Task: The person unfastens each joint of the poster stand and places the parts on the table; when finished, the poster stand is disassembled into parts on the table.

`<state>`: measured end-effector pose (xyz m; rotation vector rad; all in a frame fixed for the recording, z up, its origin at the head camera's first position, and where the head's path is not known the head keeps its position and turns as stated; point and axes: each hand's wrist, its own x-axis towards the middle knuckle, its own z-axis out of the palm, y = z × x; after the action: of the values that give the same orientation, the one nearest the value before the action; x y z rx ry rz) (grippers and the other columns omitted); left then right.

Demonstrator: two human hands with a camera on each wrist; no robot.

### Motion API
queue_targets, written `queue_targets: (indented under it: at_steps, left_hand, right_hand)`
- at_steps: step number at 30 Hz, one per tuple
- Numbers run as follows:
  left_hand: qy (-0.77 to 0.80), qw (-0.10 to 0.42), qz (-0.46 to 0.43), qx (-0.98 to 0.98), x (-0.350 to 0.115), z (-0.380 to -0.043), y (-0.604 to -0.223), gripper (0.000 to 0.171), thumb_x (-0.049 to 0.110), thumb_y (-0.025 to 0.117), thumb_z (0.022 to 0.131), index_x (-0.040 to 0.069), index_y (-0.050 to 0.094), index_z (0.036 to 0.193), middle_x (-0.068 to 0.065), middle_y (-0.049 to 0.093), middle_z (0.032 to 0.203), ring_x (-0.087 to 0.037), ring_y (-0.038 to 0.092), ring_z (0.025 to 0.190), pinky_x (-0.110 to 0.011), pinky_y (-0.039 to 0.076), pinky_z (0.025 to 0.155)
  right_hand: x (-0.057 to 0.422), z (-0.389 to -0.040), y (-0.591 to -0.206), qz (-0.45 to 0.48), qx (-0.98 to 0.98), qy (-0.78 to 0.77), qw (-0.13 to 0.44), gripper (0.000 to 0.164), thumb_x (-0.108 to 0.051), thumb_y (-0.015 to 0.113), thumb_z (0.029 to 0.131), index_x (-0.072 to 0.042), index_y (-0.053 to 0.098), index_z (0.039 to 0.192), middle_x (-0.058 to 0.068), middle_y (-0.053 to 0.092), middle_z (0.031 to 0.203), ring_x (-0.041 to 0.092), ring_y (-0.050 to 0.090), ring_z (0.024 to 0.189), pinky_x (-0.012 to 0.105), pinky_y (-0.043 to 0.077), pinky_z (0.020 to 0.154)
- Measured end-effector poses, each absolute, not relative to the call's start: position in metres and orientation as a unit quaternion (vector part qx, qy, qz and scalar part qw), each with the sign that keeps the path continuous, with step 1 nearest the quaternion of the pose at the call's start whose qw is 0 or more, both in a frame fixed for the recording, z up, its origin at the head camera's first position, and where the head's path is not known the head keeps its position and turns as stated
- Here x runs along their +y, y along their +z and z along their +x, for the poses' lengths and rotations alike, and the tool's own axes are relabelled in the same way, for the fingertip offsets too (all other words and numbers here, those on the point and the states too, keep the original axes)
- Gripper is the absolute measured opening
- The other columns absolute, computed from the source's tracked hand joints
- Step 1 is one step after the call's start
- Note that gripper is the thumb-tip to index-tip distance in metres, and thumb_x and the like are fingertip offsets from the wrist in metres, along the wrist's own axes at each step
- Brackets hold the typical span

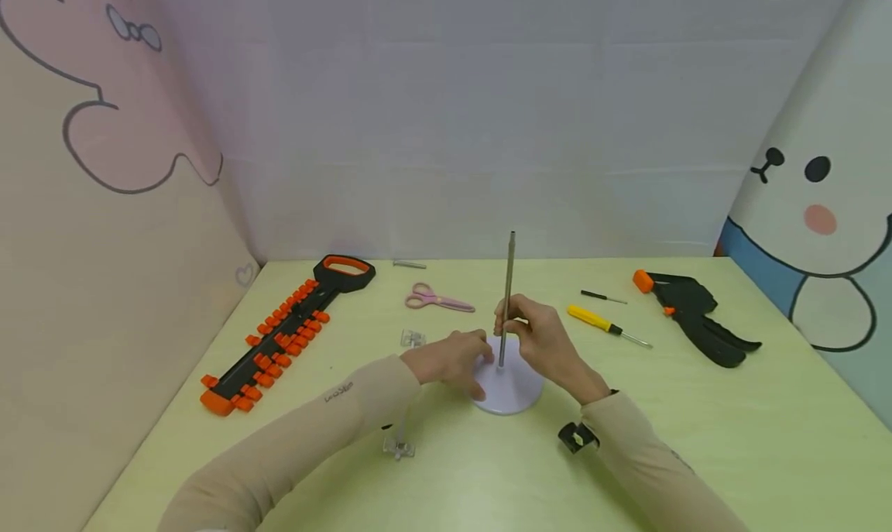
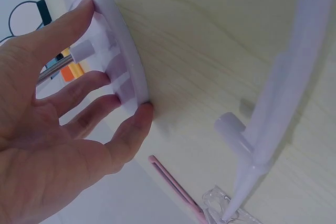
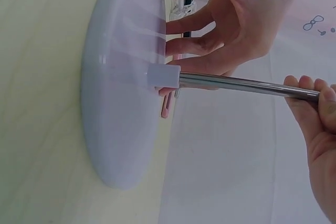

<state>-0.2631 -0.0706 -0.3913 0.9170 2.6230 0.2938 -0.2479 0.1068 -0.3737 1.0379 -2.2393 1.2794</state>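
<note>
A white round base [image 1: 512,392] lies on the table, and a slim metal rod [image 1: 509,284] stands upright in its central socket [image 3: 164,75]. My left hand [image 1: 456,359] grips the base at its left side, thumb and fingers spread along the rim [image 2: 137,61]. With thumb and fingertips my right hand [image 1: 543,338] pinches the rod above the socket. Under my left forearm lies a white plastic bar [image 2: 278,93] with a short peg on it. Clear plastic pieces [image 1: 399,447] show at its near end and also at its far end [image 1: 413,338].
Pink scissors [image 1: 439,298] and a short metal rod [image 1: 409,264] lie behind the base. On the left is a black rack with orange clips [image 1: 279,338]. A yellow screwdriver [image 1: 592,319], a small black screwdriver [image 1: 602,296] and a black-and-orange clamp [image 1: 690,307] are on the right.
</note>
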Motion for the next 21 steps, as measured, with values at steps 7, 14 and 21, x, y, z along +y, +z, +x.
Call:
queue_targets:
  at_steps: [7, 14, 21]
  left_hand:
    - [0.094, 0.186, 0.312, 0.927, -0.067, -0.262, -0.388, 0.060, 0.034, 0.085, 0.070, 0.011, 0.064, 0.121, -0.002, 0.052, 0.117, -0.021, 0.052, 0.099, -0.028, 0.045, 0.084]
    - [0.097, 0.180, 0.316, 0.927, -0.069, -0.262, -0.389, 0.061, 0.033, 0.085, 0.070, 0.011, 0.063, 0.122, -0.003, 0.052, 0.116, -0.021, 0.052, 0.098, -0.029, 0.044, 0.084]
    - [0.096, 0.178, 0.318, 0.926, -0.070, -0.262, -0.391, 0.061, 0.035, 0.084, 0.071, 0.012, 0.062, 0.123, -0.003, 0.052, 0.119, -0.021, 0.051, 0.099, -0.030, 0.043, 0.086]
  right_hand:
    - [0.115, -0.248, -0.349, 0.356, -0.756, 0.516, 0.189, 0.023, 0.019, 0.055, 0.085, 0.000, 0.058, 0.097, 0.007, 0.064, 0.081, 0.021, 0.065, 0.074, 0.028, 0.054, 0.073]
    - [0.114, -0.235, -0.333, 0.335, -0.750, 0.548, 0.156, 0.025, 0.019, 0.058, 0.083, 0.009, 0.056, 0.107, 0.019, 0.063, 0.086, 0.031, 0.065, 0.076, 0.034, 0.055, 0.072]
    - [0.118, -0.231, -0.330, 0.322, -0.743, 0.549, 0.207, 0.036, 0.022, 0.063, 0.077, 0.012, 0.047, 0.107, 0.023, 0.063, 0.085, 0.032, 0.066, 0.071, 0.039, 0.056, 0.060]
